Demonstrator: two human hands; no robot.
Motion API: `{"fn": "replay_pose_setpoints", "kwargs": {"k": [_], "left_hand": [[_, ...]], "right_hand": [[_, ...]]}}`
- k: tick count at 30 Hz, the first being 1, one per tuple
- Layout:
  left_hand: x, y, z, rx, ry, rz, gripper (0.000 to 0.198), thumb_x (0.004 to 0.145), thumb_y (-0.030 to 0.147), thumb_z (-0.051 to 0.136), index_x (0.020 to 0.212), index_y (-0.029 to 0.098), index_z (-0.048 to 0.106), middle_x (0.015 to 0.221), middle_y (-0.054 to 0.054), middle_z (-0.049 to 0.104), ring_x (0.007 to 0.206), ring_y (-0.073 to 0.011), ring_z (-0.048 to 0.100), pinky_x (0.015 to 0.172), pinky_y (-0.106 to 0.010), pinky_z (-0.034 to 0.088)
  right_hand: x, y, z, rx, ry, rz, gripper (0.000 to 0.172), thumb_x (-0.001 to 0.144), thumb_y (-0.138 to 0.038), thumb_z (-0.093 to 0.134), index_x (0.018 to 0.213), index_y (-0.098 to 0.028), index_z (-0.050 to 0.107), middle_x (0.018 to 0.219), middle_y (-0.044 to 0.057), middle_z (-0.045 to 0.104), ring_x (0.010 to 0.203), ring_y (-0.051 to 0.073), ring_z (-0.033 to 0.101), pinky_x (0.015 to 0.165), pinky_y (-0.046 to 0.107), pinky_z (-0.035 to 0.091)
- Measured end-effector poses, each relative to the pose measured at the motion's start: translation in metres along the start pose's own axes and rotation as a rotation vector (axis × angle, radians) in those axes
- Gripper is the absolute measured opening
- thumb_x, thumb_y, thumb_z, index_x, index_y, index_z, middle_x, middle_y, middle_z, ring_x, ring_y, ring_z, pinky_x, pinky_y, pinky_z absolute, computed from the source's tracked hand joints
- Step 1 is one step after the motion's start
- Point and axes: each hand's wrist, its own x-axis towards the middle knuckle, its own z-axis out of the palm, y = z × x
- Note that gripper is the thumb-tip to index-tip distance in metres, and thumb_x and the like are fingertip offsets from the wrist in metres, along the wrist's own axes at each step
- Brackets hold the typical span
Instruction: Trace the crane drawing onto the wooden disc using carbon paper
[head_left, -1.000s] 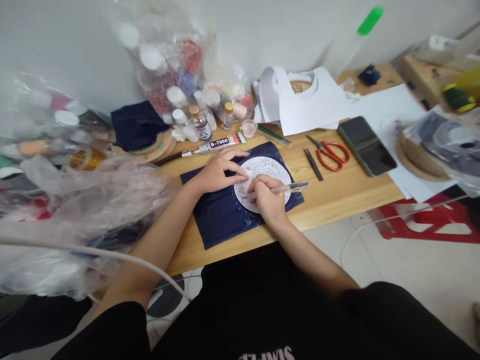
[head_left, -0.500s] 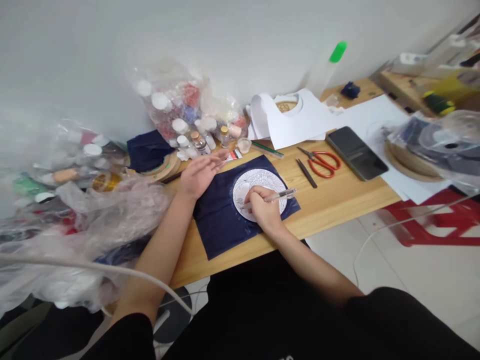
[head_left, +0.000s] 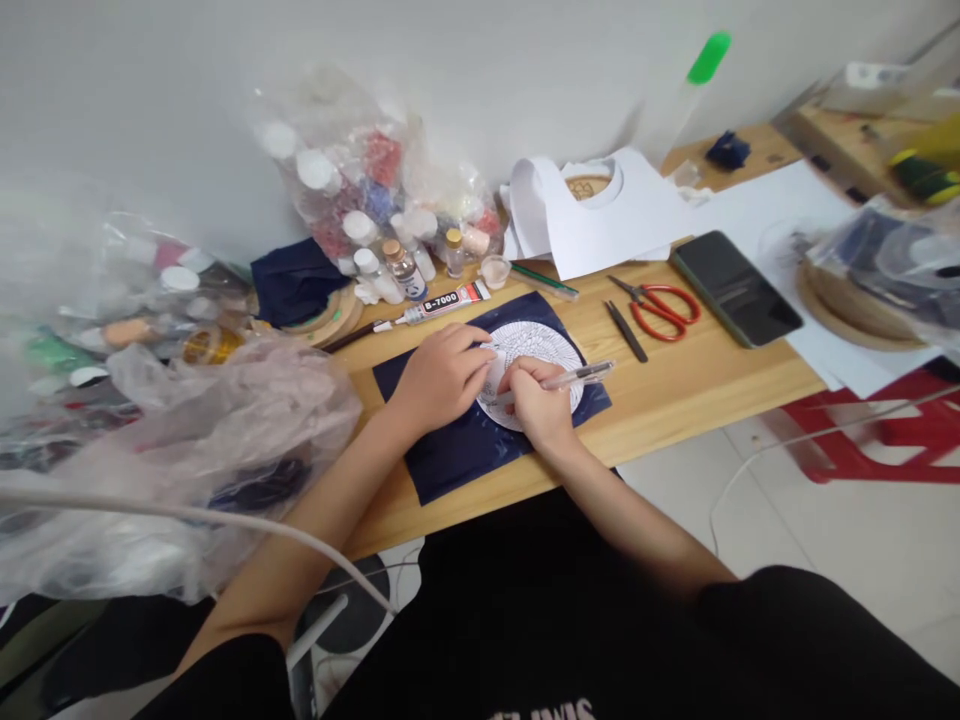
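Note:
A round white paper disc (head_left: 551, 348) with black line patterns lies on a dark blue cloth (head_left: 457, 465) near the table's front edge. My right hand (head_left: 541, 405) is closed around a clear pen (head_left: 592, 373), its tip hidden behind the fingers, and rests on the disc's lower part. On the left side, my left hand (head_left: 442, 375) lies over the cloth, palm down, its fingertips at the disc's left edge. Its fingers are slightly bent and apart, with nothing visible in them.
Behind the cloth lie a B-7000 tube (head_left: 446, 302), small bottles (head_left: 403, 268) and a green pen (head_left: 546, 281). Tweezers (head_left: 626, 332), red-handled scissors (head_left: 664, 310) and a phone (head_left: 737, 288) are to the right. Plastic bags (head_left: 277, 420) crowd the left; a white cable (head_left: 225, 535) crosses my left forearm.
My left hand has come down from above the cloth's back left corner to the disc's left edge, turning palm down. The B-7000 tube now shows fully. My right hand still holds the pen.

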Motion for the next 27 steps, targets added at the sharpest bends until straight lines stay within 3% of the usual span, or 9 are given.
{"fn": "replay_pose_setpoints", "kwargs": {"k": [6, 12, 16, 21, 27], "left_hand": [[-0.025, -0.002, 0.016, 0.045, -0.029, 0.123, 0.028, 0.088, 0.017, 0.043, 0.099, 0.021, 0.068, 0.111, -0.010, 0.069, 0.108, -0.0245, 0.062, 0.092, -0.042, 0.050], [-0.028, -0.006, 0.019, 0.209, 0.039, 0.316, 0.025, 0.086, 0.013, 0.046, 0.098, 0.017, 0.068, 0.112, -0.008, 0.071, 0.112, -0.0258, 0.062, 0.097, -0.045, 0.047], [-0.028, -0.005, 0.021, 0.258, 0.068, 0.338, 0.024, 0.086, 0.012, 0.048, 0.097, 0.013, 0.069, 0.110, -0.008, 0.072, 0.108, -0.0260, 0.064, 0.096, -0.045, 0.048], [-0.030, -0.006, 0.023, 0.226, 0.073, 0.296, 0.027, 0.087, 0.013, 0.049, 0.104, 0.015, 0.069, 0.110, -0.004, 0.073, 0.110, -0.0253, 0.064, 0.097, -0.046, 0.047], [-0.033, -0.007, 0.025, 0.200, 0.074, 0.247, 0.028, 0.085, 0.013, 0.051, 0.107, 0.016, 0.069, 0.114, -0.003, 0.071, 0.116, -0.0273, 0.061, 0.101, -0.049, 0.044]], "right_hand": [[0.000, 0.001, 0.000, 0.006, 0.007, -0.003, 0.020, 0.062, -0.023, 0.044, 0.045, -0.019, 0.053, 0.047, -0.004, 0.049, 0.050, 0.010, 0.047, 0.052, 0.023, 0.040], [0.001, 0.002, 0.000, 0.032, 0.025, -0.044, 0.020, 0.061, -0.021, 0.043, 0.043, -0.019, 0.051, 0.044, -0.004, 0.048, 0.048, 0.008, 0.045, 0.050, 0.022, 0.039], [0.002, 0.000, -0.001, 0.056, 0.040, -0.036, 0.020, 0.060, -0.021, 0.043, 0.042, -0.019, 0.052, 0.038, -0.004, 0.046, 0.042, 0.008, 0.042, 0.043, 0.021, 0.035], [0.008, -0.007, -0.006, 0.202, 0.063, 0.085, 0.018, 0.057, -0.020, 0.043, 0.043, -0.019, 0.055, 0.031, -0.003, 0.043, 0.028, 0.008, 0.035, 0.031, 0.020, 0.022], [0.017, -0.015, -0.016, 0.307, 0.027, 0.209, 0.020, 0.066, -0.022, 0.041, 0.047, -0.019, 0.049, 0.033, -0.002, 0.043, 0.028, 0.007, 0.034, 0.031, 0.019, 0.021]]}}
